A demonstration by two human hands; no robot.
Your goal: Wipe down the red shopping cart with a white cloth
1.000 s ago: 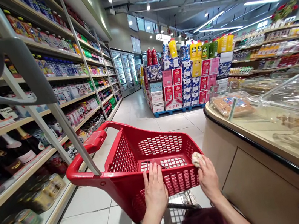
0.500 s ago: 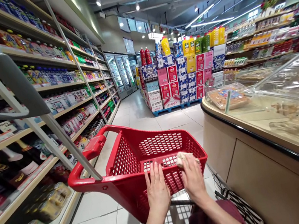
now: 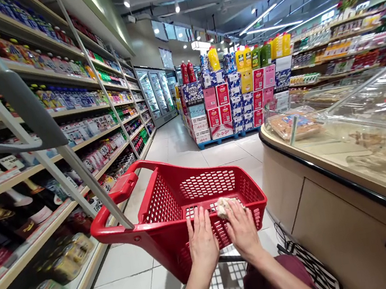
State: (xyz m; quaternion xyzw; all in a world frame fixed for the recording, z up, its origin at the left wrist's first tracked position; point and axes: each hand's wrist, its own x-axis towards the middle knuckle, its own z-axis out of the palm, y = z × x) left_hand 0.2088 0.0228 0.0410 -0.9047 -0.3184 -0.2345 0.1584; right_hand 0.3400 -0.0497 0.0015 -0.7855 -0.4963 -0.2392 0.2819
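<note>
A red plastic shopping cart [image 3: 171,237] with perforated basket walls stands side-on before me. My left hand [image 3: 202,241] lies over its near rim with fingers stretched out, holding nothing. To the right, my right hand [image 3: 243,230] presses a crumpled off-white cloth [image 3: 223,206] against the same rim. Its fingers cover much of the cloth, and the thumb is hidden. The basket floor between the walls shows only its red grid.
Drink shelves [image 3: 86,108] line the left, with a grey cart handle [image 3: 6,114] in front. A curved food counter [image 3: 296,186] stands close on the right. Stacked drink cartons [image 3: 223,105] stand ahead on blue pallets. A black-and-white striped item [image 3: 312,262] lies by the counter.
My right hand has slid left along the rim with the cloth, closer to my left hand. The left hand has stayed in place; the cart has shifted slightly.
</note>
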